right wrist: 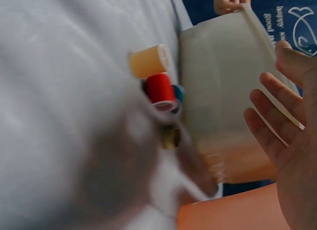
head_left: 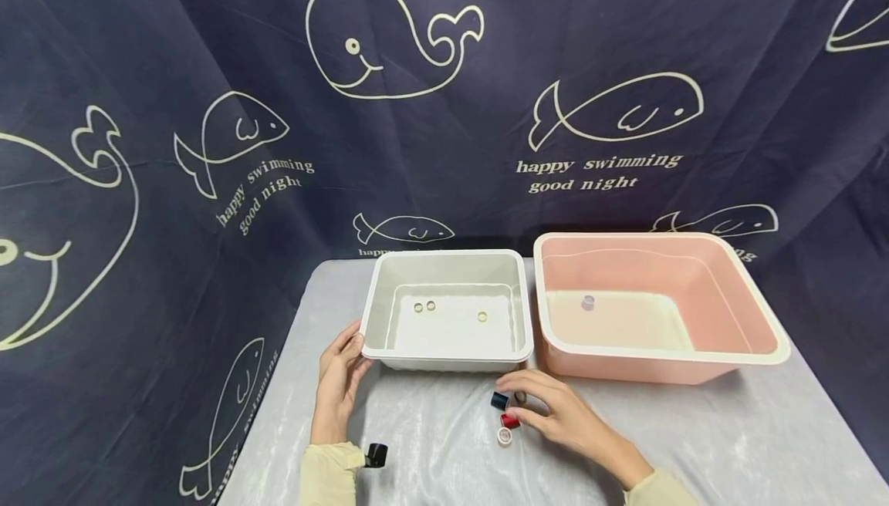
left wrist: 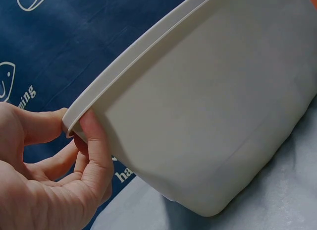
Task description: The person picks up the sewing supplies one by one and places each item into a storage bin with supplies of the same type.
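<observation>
My left hand (head_left: 338, 381) grips the front-left corner of a grey-white plastic bin (head_left: 444, 363); in the left wrist view, thumb and fingers pinch its rim (left wrist: 111, 76). Inside the bin lie three small gold-coloured rings (head_left: 482, 317). My right hand (head_left: 556, 412) hovers with spread fingers over a small group of thread spools in front of the bin. The group has a dark blue spool (head_left: 499, 401), a red spool (right wrist: 159, 89) and a pale one (head_left: 505, 436), which looks yellowish in the right wrist view. A small gold-brown piece (right wrist: 170, 137) lies beside them.
A pink bin (head_left: 646, 371) stands right of the grey-white one, with a small lavender spool-like thing (head_left: 588, 303) inside. A light cloth (head_left: 430, 444) covers the table. Dark blue curtains (head_left: 417, 159) printed with whales and fish hang behind and at the sides.
</observation>
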`<state>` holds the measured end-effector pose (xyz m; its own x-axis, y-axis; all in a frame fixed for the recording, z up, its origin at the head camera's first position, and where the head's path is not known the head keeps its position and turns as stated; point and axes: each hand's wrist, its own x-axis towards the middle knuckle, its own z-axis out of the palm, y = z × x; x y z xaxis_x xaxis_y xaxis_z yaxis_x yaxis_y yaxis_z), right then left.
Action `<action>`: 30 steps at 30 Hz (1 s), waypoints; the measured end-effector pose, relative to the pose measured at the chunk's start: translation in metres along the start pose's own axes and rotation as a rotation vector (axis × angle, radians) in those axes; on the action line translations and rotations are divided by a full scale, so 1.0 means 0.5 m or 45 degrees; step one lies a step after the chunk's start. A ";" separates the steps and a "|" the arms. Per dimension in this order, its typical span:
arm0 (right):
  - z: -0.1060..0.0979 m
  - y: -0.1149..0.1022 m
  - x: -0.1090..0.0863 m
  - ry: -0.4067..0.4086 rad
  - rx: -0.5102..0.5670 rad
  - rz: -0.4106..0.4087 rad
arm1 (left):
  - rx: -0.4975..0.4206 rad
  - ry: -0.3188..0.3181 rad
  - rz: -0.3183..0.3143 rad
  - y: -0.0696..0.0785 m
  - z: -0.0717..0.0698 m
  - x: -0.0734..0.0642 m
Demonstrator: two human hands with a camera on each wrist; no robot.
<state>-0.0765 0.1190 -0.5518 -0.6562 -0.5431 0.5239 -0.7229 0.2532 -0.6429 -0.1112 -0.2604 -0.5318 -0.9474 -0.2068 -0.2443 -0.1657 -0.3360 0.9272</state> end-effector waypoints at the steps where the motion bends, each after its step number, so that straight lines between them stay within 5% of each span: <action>1: 0.003 0.004 -0.005 0.000 -0.001 0.023 | -0.003 0.004 -0.006 0.000 0.000 0.000; 11: 0.029 0.041 -0.038 0.052 -0.211 0.109 | -0.030 -0.001 -0.041 0.003 0.005 0.005; 21: 0.051 0.055 -0.060 0.023 -0.297 0.270 | -0.018 -0.017 0.018 -0.002 -0.001 0.003; 30: 0.063 0.064 -0.070 0.050 -0.329 0.416 | -0.040 -0.005 -0.017 0.003 0.001 0.004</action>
<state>-0.0699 0.1210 -0.6086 -0.8643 -0.3711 0.3395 -0.5024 0.6024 -0.6203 -0.1133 -0.2605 -0.5308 -0.9464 -0.1984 -0.2550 -0.1695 -0.3671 0.9146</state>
